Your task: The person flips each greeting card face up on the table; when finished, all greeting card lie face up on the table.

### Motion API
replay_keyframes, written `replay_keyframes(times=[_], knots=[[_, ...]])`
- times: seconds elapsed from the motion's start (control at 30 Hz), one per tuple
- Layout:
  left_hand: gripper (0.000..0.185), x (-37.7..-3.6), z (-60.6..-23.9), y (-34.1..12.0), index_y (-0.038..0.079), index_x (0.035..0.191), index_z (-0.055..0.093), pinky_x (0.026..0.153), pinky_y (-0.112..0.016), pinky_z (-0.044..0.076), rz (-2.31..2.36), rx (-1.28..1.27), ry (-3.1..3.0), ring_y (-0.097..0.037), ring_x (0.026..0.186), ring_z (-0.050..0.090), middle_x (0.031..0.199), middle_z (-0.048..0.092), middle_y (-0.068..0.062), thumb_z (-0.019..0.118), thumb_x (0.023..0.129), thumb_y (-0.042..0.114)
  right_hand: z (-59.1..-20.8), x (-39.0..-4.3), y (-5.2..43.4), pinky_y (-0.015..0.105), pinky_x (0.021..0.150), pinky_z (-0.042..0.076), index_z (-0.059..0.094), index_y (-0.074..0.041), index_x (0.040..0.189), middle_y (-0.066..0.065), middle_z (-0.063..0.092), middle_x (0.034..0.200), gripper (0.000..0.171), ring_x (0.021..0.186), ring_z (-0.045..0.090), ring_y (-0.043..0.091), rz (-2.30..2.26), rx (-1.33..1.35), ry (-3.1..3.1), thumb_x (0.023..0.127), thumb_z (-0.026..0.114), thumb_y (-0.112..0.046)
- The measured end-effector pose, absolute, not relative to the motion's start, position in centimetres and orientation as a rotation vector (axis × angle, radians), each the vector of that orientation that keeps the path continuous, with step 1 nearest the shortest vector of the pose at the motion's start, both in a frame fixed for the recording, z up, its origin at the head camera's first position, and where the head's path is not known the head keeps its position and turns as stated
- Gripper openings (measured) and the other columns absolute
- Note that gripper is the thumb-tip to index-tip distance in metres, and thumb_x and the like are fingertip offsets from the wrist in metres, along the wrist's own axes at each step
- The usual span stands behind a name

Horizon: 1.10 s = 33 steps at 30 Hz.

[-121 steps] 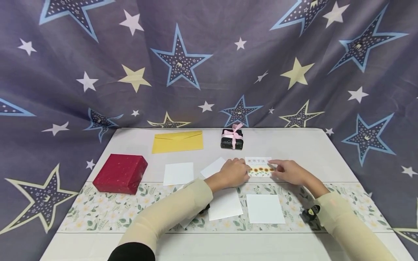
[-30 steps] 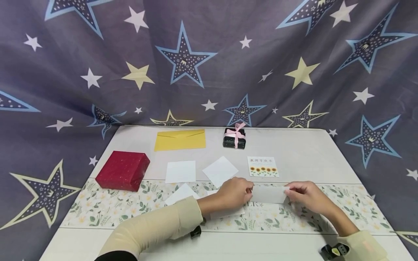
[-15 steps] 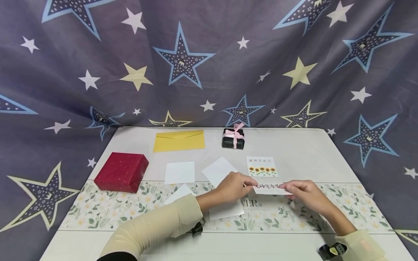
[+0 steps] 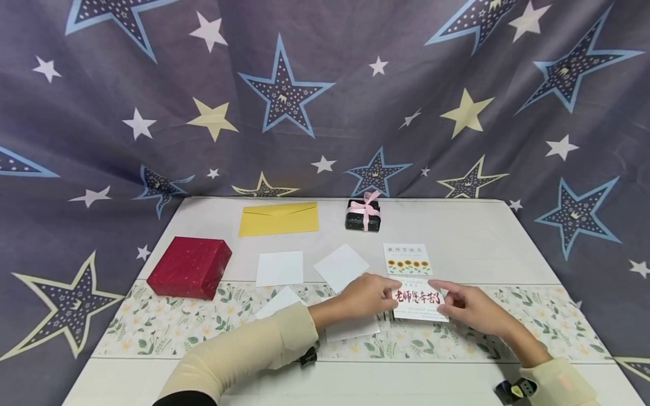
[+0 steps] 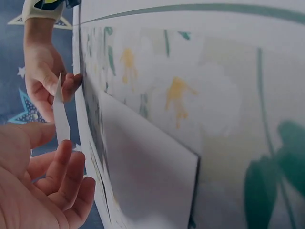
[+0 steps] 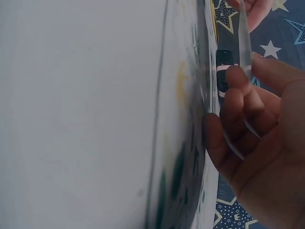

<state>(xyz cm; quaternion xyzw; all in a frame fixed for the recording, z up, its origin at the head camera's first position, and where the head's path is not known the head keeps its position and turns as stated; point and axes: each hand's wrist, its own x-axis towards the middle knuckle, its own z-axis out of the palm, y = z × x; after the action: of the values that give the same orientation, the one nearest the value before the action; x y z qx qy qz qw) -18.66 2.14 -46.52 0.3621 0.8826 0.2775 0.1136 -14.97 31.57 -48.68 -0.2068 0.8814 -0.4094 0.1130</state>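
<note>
A star-printed curtain (image 4: 325, 96) hangs behind a pale table (image 4: 482, 231), and a flowered runner (image 4: 533, 327) crosses the table's near part. On the left edge of the runner sits a red wrapped box (image 4: 189, 274). At the back lies a yellow envelope (image 4: 278, 219), and to its right a small dark box tied with a pink ribbon (image 4: 363, 214). Two blank white cards (image 4: 279, 268) lie side by side in the middle of the table, one straight, the other (image 4: 341, 267) turned at an angle. A sunflower card (image 4: 408, 259) lies flat just beyond the hands.

The left hand (image 4: 367, 296) and the right hand (image 4: 468, 309) hold a white card with red writing (image 4: 418, 299) between them, above the runner and just in front of the sunflower card, its written face tilted up toward the person. The left fingers (image 5: 64, 164) and thumb pinch its left edge; the right fingers (image 6: 243, 102) and thumb pinch its right edge. Another blank sheet (image 4: 350, 329) lies on the runner under the left wrist, and a corner of one more (image 4: 278, 301) shows beside the left sleeve.
</note>
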Motion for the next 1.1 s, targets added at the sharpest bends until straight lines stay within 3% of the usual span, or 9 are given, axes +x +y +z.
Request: replay_keyframes(times=[0.13,0.17,0.37,0.5,0.6,0.7,0.97,1.1], knots=[[0.014,-18.6,-46.8,2.5,0.021,0.109,0.070,0.055,-0.013,0.038,0.678,1.087,2.626,0.005,0.060,0.050,0.074,0.065,0.018,0.070,0.096,0.028,-48.7,-14.9,31.7,0.022,0.052,0.043,0.053,-0.003,0.146,-0.008,0.059,0.075,0.056,0.057,0.045,-0.001,-1.115,-0.604,2.604,0.096,0.071,-0.021],[0.018,-18.6,-46.9,2.5,0.022,0.112,0.070,0.055,-0.014,0.038,0.660,1.077,2.626,0.004,0.059,0.049,0.072,0.063,0.019,0.071,0.096,0.029,-48.7,-14.9,31.7,0.023,0.052,0.043,0.053,-0.004,0.146,-0.008,0.059,0.075,0.056,0.057,0.045,-0.001,-1.096,-0.605,2.601,0.096,0.071,-0.022],[0.016,-18.8,-47.1,3.1,0.022,0.108,0.072,0.055,-0.016,0.040,0.584,1.050,2.614,0.003,0.062,0.053,0.069,0.063,0.020,0.072,0.094,0.031,-48.6,-15.0,31.7,0.023,0.052,0.042,0.051,-0.004,0.148,-0.007,0.059,0.074,0.057,0.056,0.044,0.000,-1.027,-0.604,2.564,0.098,0.069,-0.026],[0.010,-19.0,-47.2,3.4,0.021,0.095,0.069,0.054,-0.017,0.039,0.560,1.054,2.604,0.000,0.060,0.053,0.066,0.060,0.017,0.072,0.094,0.030,-48.6,-15.0,31.7,0.023,0.052,0.042,0.051,-0.003,0.148,-0.007,0.058,0.074,0.057,0.056,0.043,-0.001,-1.002,-0.609,2.569,0.099,0.068,-0.026],[0.022,-19.1,-47.2,3.5,0.021,0.080,0.057,0.052,-0.019,0.037,0.506,1.089,2.610,-0.002,0.058,0.050,0.064,0.057,0.016,0.072,0.093,0.030,-48.5,-15.1,31.6,0.023,0.053,0.042,0.051,-0.002,0.148,-0.009,0.057,0.074,0.057,0.056,0.043,-0.001,-0.966,-0.621,2.583,0.099,0.068,-0.026],[0.029,-19.2,-47.3,3.7,0.022,0.076,0.051,0.051,-0.020,0.035,0.466,1.110,2.618,-0.004,0.056,0.049,0.062,0.055,0.014,0.072,0.093,0.031,-48.4,-15.2,31.6,0.023,0.054,0.041,0.051,-0.003,0.148,-0.008,0.057,0.074,0.057,0.057,0.043,0.000,-0.937,-0.611,2.588,0.099,0.068,-0.027],[0.026,-19.3,-47.3,4.1,0.021,0.078,0.054,0.052,-0.023,0.034,0.375,1.118,2.641,-0.007,0.056,0.047,0.061,0.051,0.009,0.070,0.095,0.033,-48.4,-15.5,31.5,0.022,0.056,0.040,0.051,-0.005,0.149,-0.009,0.056,0.074,0.057,0.059,0.043,0.000,-0.865,-0.573,2.608,0.098,0.068,-0.026],[0.013,-19.4,-47.2,4.3,0.024,0.099,0.072,0.058,-0.024,0.041,0.296,1.119,2.650,-0.007,0.069,0.058,0.074,0.066,0.008,0.070,0.095,0.036,-48.4,-15.5,31.4,0.022,0.056,0.039,0.052,-0.005,0.148,-0.009,0.055,0.073,0.055,0.058,0.043,0.000,-0.853,-0.586,2.616,0.098,0.068,-0.022]])
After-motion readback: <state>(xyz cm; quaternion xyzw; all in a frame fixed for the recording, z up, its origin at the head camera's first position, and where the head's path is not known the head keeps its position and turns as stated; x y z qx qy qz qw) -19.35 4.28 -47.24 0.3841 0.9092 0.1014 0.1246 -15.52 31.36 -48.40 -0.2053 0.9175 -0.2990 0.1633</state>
